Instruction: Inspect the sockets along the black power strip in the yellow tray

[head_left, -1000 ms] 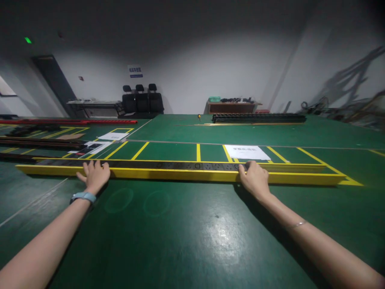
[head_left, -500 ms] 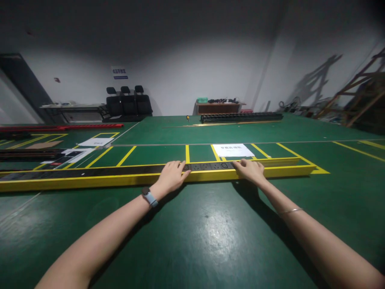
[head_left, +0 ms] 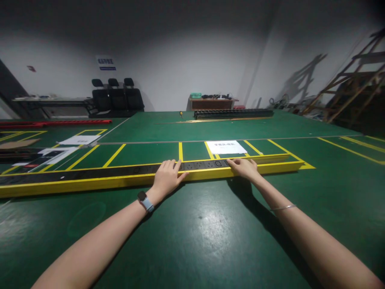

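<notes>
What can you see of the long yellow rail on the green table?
The yellow rail is a long, straight channel, perhaps painted metal, with two raised side walls. Between them sits a row of black sockets. It lies flat across the green table, tilting slightly in the view; its right end is open, and its left end runs out of the picture. The left hand rests over its middle, and the right hand is at the row of sockets, nearer the right end.

Left hand (head_left: pixel 166 176) now nearer right hand (head_left: pixel 244 167)
</notes>
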{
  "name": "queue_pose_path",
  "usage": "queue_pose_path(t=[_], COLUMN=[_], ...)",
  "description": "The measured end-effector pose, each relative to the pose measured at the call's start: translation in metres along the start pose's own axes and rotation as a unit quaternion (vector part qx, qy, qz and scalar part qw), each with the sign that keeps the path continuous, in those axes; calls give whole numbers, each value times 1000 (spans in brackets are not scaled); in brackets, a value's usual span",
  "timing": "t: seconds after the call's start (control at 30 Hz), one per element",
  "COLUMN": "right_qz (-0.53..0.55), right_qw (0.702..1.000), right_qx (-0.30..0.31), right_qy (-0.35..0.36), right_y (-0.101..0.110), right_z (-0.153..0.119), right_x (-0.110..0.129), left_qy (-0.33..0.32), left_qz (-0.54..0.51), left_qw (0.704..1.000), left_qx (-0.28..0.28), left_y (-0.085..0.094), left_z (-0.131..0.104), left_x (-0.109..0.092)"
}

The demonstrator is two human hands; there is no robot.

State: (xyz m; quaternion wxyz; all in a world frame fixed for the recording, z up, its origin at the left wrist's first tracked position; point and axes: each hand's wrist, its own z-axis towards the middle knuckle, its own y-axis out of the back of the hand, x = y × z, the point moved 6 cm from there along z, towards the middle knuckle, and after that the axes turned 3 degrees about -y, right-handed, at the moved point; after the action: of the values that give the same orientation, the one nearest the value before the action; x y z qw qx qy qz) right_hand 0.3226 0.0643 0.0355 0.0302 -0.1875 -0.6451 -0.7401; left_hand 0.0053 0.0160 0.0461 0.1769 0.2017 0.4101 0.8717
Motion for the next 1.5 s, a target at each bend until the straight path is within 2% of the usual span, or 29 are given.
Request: queue_pose_path(t=[0.2, 0.3, 0.43, 0.5, 0.57, 0.67, 0.73, 0.77, 0.9, 0.97, 1.3, 1.5], right_qz=[-43, -56, -61, -45, -22, -6, -9, -13, -55, -73, -89, -94], right_qw=[999, 998, 996, 997, 998, 988, 982, 982, 991, 991, 985, 982], right_qx=[3, 23, 57, 55, -8, -151, -191, -188, -105, -86, -79, -109], right_qy=[-10, -12, -26, -40, -56, -38, -3, 11, 55, 70, 122, 124], right_y=[0, 1, 4, 5, 8, 15, 16, 15, 13, 16, 21, 16], right_z=[-2, 0, 6, 8, 6, -3, -7, -8, -3, -2, 6, 5], right_x=[2, 1, -8, -14, -19, -17, -12, -10, -4, -4, -16, -12], left_qy=[2, 1, 0, 0, 0, 2, 4, 4, 1, 1, 2, 6], left_qz=[-10, -7, -3, -3, -4, -8, -12, -13, -8, -7, -18, -31], left_qw=[1000, 1000, 1000, 1000, 1000, 1000, 1000, 1000, 1000, 1000, 1000, 1000], left_qx=[-11, -11, -1, 0, -2, -3, 0, 2, 7, 6, 5, 0], left_y=[1, 2, 1, 1, 1, 1, 0, 0, -2, -2, -1, 0], left_z=[0, 0, 0, 0, 0, 0, 0, 0, 0, 0, 0, 1], left_x=[0, 0, 0, 0, 0, 0, 0, 0, 0, 0, 0, 1])
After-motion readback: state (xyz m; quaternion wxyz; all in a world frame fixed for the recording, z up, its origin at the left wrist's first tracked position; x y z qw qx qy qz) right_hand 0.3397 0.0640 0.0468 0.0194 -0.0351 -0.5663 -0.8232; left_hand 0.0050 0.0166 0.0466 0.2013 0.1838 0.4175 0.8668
